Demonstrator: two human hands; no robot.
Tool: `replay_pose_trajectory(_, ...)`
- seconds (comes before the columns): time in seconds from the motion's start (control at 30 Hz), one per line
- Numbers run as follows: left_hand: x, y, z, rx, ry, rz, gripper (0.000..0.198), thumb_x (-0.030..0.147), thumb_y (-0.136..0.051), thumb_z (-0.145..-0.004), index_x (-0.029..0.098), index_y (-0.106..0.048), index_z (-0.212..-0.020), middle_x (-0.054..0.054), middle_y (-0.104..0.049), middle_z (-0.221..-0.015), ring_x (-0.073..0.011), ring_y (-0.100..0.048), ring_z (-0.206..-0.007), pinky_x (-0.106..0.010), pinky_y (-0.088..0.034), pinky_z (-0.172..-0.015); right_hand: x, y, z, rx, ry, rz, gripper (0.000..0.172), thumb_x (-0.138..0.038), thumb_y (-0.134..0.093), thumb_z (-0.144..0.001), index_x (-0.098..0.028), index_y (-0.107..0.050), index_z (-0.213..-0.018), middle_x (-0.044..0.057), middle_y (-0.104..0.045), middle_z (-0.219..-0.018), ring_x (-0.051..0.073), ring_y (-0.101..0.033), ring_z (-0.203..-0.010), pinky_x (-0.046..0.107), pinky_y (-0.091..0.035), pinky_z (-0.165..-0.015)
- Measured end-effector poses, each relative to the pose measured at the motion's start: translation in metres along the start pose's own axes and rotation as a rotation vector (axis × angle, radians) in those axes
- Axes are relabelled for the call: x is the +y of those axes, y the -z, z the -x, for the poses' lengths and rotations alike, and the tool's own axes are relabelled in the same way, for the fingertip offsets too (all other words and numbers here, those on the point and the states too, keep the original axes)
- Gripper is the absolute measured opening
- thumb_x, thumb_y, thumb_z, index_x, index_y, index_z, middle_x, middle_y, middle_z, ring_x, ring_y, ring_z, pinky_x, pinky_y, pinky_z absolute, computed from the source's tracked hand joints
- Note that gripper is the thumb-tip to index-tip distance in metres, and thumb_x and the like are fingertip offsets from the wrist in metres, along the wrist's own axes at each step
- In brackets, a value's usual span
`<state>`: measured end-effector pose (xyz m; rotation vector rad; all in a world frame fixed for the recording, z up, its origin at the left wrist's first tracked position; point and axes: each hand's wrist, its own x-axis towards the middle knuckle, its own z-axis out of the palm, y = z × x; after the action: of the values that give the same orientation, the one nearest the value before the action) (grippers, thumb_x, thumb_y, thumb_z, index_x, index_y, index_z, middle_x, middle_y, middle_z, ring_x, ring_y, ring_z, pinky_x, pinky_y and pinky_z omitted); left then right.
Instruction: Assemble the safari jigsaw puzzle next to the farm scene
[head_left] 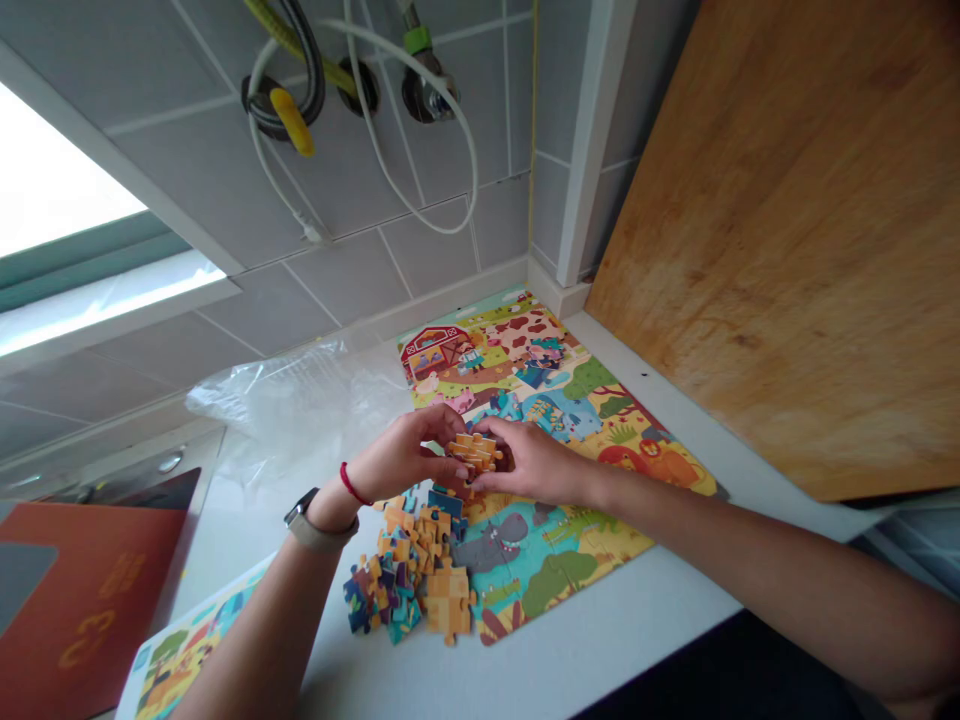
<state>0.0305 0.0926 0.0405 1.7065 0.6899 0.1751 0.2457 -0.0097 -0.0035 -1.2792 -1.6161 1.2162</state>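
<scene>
Between my two hands is a small stack of orange puzzle pieces (474, 452). My left hand (416, 455), with a red string and a watch at the wrist, pinches the stack's left side. My right hand (521, 460) grips its right side, thumb and fingers around the edge. Both hands are over the left part of a colourful animal puzzle sheet (577, 570), which shows a hippo, a lion, an elephant and a barn. Loose pieces (405, 560) lie heaped below my left hand, beside the sheet. A few loose pieces (536, 370) rest on its upper part.
Crumpled clear plastic (300, 400) lies left of the sheet on the white table (585, 650). A picture card (187, 645) and an orange box (90, 600) are at the lower left. A wooden panel (787, 230) stands right; cables (390, 190) hang on the tiled wall.
</scene>
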Motion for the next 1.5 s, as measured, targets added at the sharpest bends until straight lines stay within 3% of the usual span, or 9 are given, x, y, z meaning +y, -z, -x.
replay_pose_trajectory(0.23,0.002,0.003,0.002,-0.018,0.039,0.199,0.052,0.033,-0.091,-0.077,0.018,-0.057,-0.113,-0.003,-0.071,-0.096,-0.0217,-0.077,-0.085,-0.037,-0.068,-0.073,-0.003,0.016,-0.005,0.005,0.020,-0.146,0.025,-0.035,-0.079,-0.084,-0.021,-0.065,-0.100,0.001,-0.071,-0.085,0.017,-0.068,-0.074,0.029,-0.053,-0.068)
replay_pose_trajectory(0.4,-0.003,0.012,0.005,-0.008,0.014,0.090,0.048,0.029,-0.088,-0.078,0.019,-0.061,-0.116,-0.006,-0.068,-0.114,-0.0169,-0.075,-0.086,-0.031,-0.066,-0.075,-0.005,0.026,-0.006,-0.007,-0.074,-0.281,0.033,-0.043,-0.083,-0.081,-0.023,-0.063,-0.097,-0.002,-0.068,-0.076,0.017,-0.067,-0.064,0.025,-0.053,-0.052)
replay_pose_trajectory(0.5,-0.009,0.016,0.006,-0.111,0.089,-0.025,0.047,0.030,-0.086,-0.078,0.020,-0.064,-0.118,-0.008,-0.069,-0.120,-0.0171,-0.075,-0.085,-0.031,-0.065,-0.073,-0.002,0.030,-0.007,0.049,-0.039,-0.280,0.033,-0.045,-0.082,-0.083,-0.022,-0.066,-0.102,-0.001,-0.070,-0.080,0.015,-0.067,-0.063,0.023,-0.052,-0.049)
replay_pose_trajectory(0.6,-0.008,0.016,0.006,-0.142,0.101,-0.121,0.044,0.037,-0.083,-0.082,0.019,-0.066,-0.119,-0.009,-0.074,-0.113,-0.0214,-0.075,-0.095,-0.035,-0.065,-0.081,0.003,0.032,-0.009,0.121,0.098,-0.212,0.030,-0.045,-0.081,-0.086,-0.021,-0.072,-0.102,0.002,-0.074,-0.087,0.015,-0.068,-0.070,0.025,-0.056,-0.059)
replay_pose_trajectory(0.77,0.004,0.011,0.005,-0.002,-0.074,-0.111,0.056,0.038,-0.086,-0.083,0.021,-0.064,-0.132,-0.013,-0.067,-0.139,-0.0274,-0.066,-0.127,-0.046,-0.053,-0.112,0.004,0.034,-0.011,0.159,0.356,-0.145,0.021,-0.042,-0.082,-0.088,-0.026,-0.079,-0.101,0.005,-0.079,-0.105,0.021,-0.073,-0.104,0.037,-0.057,-0.095)
replay_pose_trajectory(0.97,0.010,-0.005,0.004,-0.066,-0.149,0.123,0.077,0.029,-0.088,-0.084,0.022,-0.049,-0.150,-0.015,-0.067,-0.139,-0.0256,-0.071,-0.118,-0.042,-0.062,-0.100,0.002,0.035,-0.012,0.141,0.430,-0.239,0.022,-0.043,-0.086,-0.085,-0.028,-0.081,-0.099,0.006,-0.079,-0.111,0.023,-0.073,-0.111,0.041,-0.055,-0.102)
replay_pose_trajectory(1.2,0.017,-0.017,0.007,0.183,-0.307,-0.268,0.046,0.043,-0.082,-0.090,0.022,-0.070,-0.129,-0.011,-0.072,-0.132,-0.0232,-0.074,-0.110,-0.038,-0.064,-0.096,0.003,0.038,-0.012,0.149,0.375,-0.300,0.023,-0.038,-0.092,-0.078,-0.034,-0.085,-0.100,0.004,-0.073,-0.112,0.022,-0.071,-0.108,0.041,-0.053,-0.103)
replay_pose_trajectory(1.37,0.027,-0.021,0.008,0.342,-0.509,-0.587,0.054,0.051,-0.080,-0.090,0.024,-0.067,-0.135,-0.010,-0.076,-0.124,-0.0224,-0.075,-0.107,-0.038,-0.063,-0.098,0.004,0.039,-0.013,0.169,0.329,-0.296,0.020,-0.035,-0.087,-0.082,-0.032,-0.086,-0.102,0.004,-0.074,-0.110,0.021,-0.071,-0.106,0.036,-0.056,-0.097)
replay_pose_trajectory(1.5,0.024,-0.030,0.007,0.424,-0.529,-0.668,0.049,0.051,-0.073,-0.096,0.025,-0.067,-0.136,-0.009,-0.077,-0.121,-0.0222,-0.077,-0.104,-0.036,-0.065,-0.094,0.006,0.038,-0.012,0.182,0.319,-0.238,0.026,-0.037,-0.086,-0.083,-0.030,-0.085,-0.108,0.005,-0.073,-0.108,0.021,-0.070,-0.105,0.033,-0.056,-0.093)
